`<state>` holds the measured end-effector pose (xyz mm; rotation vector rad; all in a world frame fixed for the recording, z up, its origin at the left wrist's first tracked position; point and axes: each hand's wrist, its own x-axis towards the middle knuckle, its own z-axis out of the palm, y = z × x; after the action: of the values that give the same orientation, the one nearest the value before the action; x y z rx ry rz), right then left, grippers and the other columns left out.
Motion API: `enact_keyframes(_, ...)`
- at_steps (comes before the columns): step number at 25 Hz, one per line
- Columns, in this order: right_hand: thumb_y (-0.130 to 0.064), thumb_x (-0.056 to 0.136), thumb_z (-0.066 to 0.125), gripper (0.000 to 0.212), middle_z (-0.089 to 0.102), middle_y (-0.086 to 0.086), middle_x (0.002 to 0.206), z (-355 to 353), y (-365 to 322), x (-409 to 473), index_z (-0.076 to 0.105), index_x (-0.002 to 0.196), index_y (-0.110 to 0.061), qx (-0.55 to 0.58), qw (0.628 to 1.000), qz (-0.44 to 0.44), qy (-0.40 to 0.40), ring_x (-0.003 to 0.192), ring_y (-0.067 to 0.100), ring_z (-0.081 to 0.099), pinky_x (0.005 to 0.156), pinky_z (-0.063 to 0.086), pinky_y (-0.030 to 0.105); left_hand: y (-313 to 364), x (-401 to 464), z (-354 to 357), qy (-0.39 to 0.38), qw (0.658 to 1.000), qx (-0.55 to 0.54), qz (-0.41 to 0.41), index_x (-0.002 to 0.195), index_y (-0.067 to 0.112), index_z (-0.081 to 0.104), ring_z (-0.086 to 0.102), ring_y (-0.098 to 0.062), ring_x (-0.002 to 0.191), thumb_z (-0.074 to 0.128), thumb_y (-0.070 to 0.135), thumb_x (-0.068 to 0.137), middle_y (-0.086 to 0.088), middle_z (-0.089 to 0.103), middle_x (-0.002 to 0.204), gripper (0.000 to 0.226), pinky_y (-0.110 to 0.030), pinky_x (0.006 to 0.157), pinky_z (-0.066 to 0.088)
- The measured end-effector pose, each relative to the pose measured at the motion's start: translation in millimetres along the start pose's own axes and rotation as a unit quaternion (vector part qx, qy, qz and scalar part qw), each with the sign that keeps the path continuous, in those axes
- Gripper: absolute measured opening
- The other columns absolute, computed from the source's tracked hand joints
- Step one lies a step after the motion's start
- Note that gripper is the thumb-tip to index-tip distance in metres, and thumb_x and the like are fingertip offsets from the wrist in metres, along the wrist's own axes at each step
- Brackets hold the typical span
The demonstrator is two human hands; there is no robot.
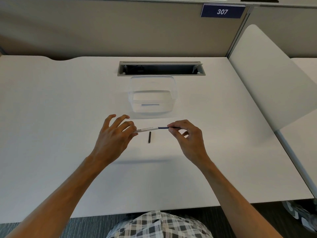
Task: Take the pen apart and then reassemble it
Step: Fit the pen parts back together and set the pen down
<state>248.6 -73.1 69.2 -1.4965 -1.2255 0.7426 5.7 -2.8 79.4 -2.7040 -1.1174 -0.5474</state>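
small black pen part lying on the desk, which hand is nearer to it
Left. The left hand sits just left of the small black pen part; the right hand is farther off to its right.

My hands (151, 133) hover over the middle of the table (51, 117), holding a pen (149, 129) level between them. Just below it, a small black pen part (149, 137) lies on the surface, the only thing in the way under my hands. Just beyond, a clear plastic container (152, 95) blocks a straight reach to the far side, with an open cable slot (161, 68) behind it. On the right, a white divider panel (267, 78) walls off that side. The left of the table lies open to me.
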Motion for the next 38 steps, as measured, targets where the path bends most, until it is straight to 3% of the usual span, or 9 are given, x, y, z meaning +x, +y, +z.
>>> enact_keyframes(3,-0.020,0.090,0.071,0.010,0.065,-0.008,0.092,3,-2,3,0.078,0.092,-0.027,-0.004,1.000,-0.007,-0.021,0.081,0.006,0.061,0.063,0.039,0.021,1,0,0,-0.008,1.000,-0.004,0.001,0.095,0.013,0.067,0.060,-0.029,0.116,0.062,0.023,0.089,-0.002,0.072,0.101,0.013,-0.051,0.101,0.040)
enact_keyframes(9,-0.015,0.093,0.067,0.015,0.072,-0.013,0.091,10,-3,10,0.076,0.100,-0.024,0.055,0.997,0.041,-0.024,0.083,0.002,0.062,0.062,0.041,0.018,-1,1,2,-0.019,1.000,-0.012,-0.011,0.096,0.014,0.067,0.060,-0.028,0.117,0.058,0.026,0.091,-0.001,0.072,0.101,0.016,-0.050,0.102,0.038)
enact_keyframes(13,-0.013,0.091,0.068,0.017,0.076,-0.005,0.091,17,-2,12,0.069,0.105,-0.022,0.099,0.993,0.056,0.015,0.089,0.006,0.069,0.065,0.044,0.016,-3,3,3,-0.025,0.999,-0.024,-0.016,0.096,0.015,0.067,0.059,-0.026,0.117,0.057,0.028,0.091,0.001,0.072,0.100,0.017,-0.049,0.103,0.038)
enact_keyframes(17,-0.016,0.085,0.077,0.017,0.079,-0.004,0.084,26,-2,14,0.063,0.095,-0.018,0.138,0.985,0.071,0.070,0.085,0.013,0.073,0.059,0.042,0.021,-2,7,6,-0.029,0.999,-0.037,-0.020,0.096,0.014,0.067,0.059,-0.026,0.117,0.055,0.028,0.092,0.000,0.072,0.100,0.019,-0.049,0.103,0.038)
enact_keyframes(22,-0.016,0.082,0.079,0.010,0.077,-0.010,0.081,38,1,19,0.072,0.084,-0.022,0.134,0.986,0.066,0.071,0.084,0.007,0.073,0.068,0.049,0.023,-2,11,10,-0.033,0.998,-0.047,-0.037,0.095,0.014,0.066,0.059,-0.025,0.117,0.057,0.029,0.092,0.001,0.072,0.098,0.018,-0.049,0.104,0.038)
enact_keyframes(28,-0.030,0.088,0.070,0.011,0.078,-0.011,0.090,47,3,22,0.079,0.091,-0.025,0.142,0.985,0.088,0.045,0.089,0.001,0.069,0.068,0.049,0.013,-12,12,14,-0.040,0.997,-0.050,-0.048,0.095,0.015,0.065,0.059,-0.024,0.117,0.052,0.031,0.093,0.001,0.071,0.098,0.020,-0.048,0.103,0.037)
enact_keyframes(30,-0.029,0.089,0.067,0.012,0.077,-0.011,0.089,51,9,21,0.078,0.091,-0.023,0.117,0.988,0.089,0.055,0.086,0.000,0.068,0.066,0.047,0.014,-15,10,17,-0.043,0.996,-0.056,-0.056,0.096,0.016,0.064,0.058,-0.024,0.118,0.051,0.031,0.096,0.002,0.071,0.099,0.020,-0.047,0.104,0.036)
enact_keyframes(33,-0.025,0.091,0.068,0.008,0.074,-0.016,0.094,59,26,16,0.074,0.095,-0.022,-0.017,0.996,0.077,0.043,0.085,-0.001,0.067,0.065,0.046,0.018,-20,8,20,-0.051,0.992,-0.075,-0.083,0.098,0.018,0.062,0.056,-0.022,0.120,0.041,0.035,0.098,0.003,0.070,0.101,0.027,-0.044,0.105,0.033)
enact_keyframes(38,-0.044,0.086,0.067,0.019,0.069,-0.016,0.102,82,45,10,0.067,0.099,-0.030,-0.205,0.972,0.111,0.003,0.087,0.005,0.063,0.075,0.046,0.026,-26,9,22,-0.051,0.991,-0.082,-0.091,0.099,0.016,0.062,0.057,-0.022,0.118,0.033,0.035,0.099,0.001,0.070,0.100,0.035,-0.044,0.103,0.036)
